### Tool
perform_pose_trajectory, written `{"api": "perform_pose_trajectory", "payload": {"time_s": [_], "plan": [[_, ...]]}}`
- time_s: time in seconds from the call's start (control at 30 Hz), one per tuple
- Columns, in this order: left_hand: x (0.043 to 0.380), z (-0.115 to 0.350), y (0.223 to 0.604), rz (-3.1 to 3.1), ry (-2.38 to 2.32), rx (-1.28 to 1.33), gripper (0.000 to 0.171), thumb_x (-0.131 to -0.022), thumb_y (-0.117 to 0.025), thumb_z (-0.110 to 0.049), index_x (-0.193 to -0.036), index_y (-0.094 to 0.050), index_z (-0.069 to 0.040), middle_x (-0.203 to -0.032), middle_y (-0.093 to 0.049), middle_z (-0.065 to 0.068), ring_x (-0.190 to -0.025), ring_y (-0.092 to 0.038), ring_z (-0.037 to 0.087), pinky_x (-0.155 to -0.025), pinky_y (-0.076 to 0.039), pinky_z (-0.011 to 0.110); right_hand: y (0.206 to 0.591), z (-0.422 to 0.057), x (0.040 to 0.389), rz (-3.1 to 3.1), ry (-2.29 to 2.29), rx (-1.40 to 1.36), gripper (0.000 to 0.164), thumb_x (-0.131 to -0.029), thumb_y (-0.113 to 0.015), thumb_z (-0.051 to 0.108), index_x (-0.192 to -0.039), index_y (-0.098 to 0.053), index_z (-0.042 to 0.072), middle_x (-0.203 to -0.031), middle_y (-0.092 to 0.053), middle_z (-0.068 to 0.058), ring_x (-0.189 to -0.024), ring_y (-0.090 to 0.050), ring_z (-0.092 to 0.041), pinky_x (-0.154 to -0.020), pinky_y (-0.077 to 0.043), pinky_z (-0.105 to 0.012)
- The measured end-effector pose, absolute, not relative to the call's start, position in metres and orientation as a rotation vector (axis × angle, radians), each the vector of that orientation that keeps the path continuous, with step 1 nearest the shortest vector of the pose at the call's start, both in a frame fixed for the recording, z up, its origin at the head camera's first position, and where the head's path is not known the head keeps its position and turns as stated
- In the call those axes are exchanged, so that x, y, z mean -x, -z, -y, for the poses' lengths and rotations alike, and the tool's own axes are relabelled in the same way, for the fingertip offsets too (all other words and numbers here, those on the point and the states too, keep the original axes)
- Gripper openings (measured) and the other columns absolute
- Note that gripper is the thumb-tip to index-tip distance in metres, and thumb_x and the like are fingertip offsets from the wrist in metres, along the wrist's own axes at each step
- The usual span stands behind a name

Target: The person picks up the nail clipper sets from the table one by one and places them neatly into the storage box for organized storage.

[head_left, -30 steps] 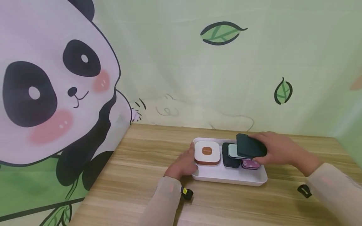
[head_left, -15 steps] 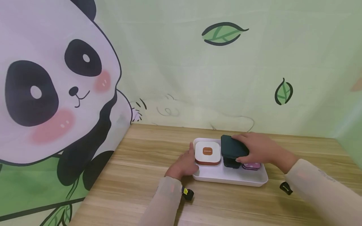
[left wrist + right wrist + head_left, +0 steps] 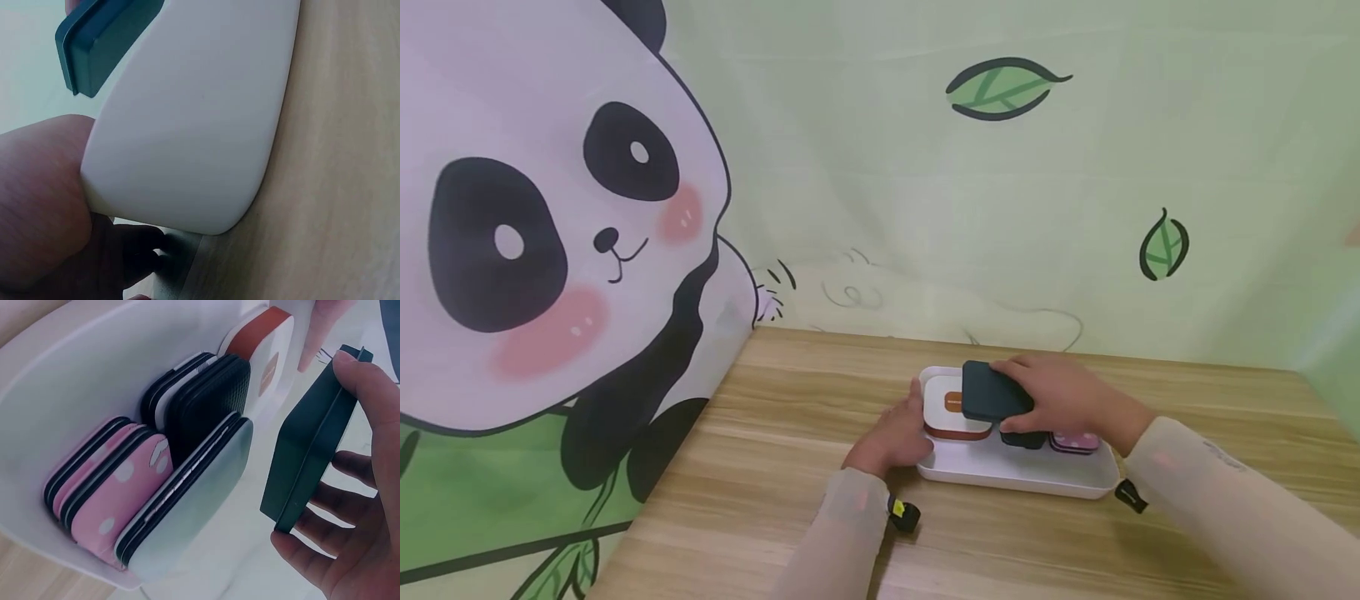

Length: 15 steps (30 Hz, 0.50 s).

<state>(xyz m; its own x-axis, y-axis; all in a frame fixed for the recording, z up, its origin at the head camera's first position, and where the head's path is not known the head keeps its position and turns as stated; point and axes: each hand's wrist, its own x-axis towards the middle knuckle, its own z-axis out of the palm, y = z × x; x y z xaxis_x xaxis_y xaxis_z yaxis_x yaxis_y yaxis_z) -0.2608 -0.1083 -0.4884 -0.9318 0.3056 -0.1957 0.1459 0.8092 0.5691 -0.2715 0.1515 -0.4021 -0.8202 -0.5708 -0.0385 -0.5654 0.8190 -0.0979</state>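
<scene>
My right hand grips a dark green flat box with rounded corners, thumb on one side and fingers on the other. In the right wrist view it is held apart from the contents of a white tray. My left hand holds the tray's left end, thumb near the front corner. Inside the tray, a white case with a brown band and label sits left, partly covered by the green box in the head view. Pink dotted cases, a mint case and a black textured case stand beside it.
The tray stands on a wooden table before a pale green cloth backdrop with a panda and leaves. Black wrist straps show at both sleeves. Tray's front strip is bare white.
My right hand has carried the dark green box leftward, from above the pink and mint cases to over the white case's right part. My left hand stays at the tray's end.
</scene>
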Motion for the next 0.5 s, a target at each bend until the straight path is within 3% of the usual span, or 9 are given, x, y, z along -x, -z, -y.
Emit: {"api": "perform_pose_trajectory", "payload": {"time_s": [0.5], "plan": [[0.265,0.11,0.493,-2.709,-0.841,-0.356,0.103,-0.085,-0.065,-0.015,-0.16,0.004,-0.005,-0.165,-0.024,0.013,-0.15,-0.029,0.023,-0.124,-0.013,0.05,0.413,-0.124,0.279,-2.891,0.09,0.957,0.092,-0.081,-0.071,0.065,-0.152,-0.043,0.014,-0.146,-0.051,-0.015,-0.131,-0.05,-0.035,-0.107,-0.043,-0.054]]}}
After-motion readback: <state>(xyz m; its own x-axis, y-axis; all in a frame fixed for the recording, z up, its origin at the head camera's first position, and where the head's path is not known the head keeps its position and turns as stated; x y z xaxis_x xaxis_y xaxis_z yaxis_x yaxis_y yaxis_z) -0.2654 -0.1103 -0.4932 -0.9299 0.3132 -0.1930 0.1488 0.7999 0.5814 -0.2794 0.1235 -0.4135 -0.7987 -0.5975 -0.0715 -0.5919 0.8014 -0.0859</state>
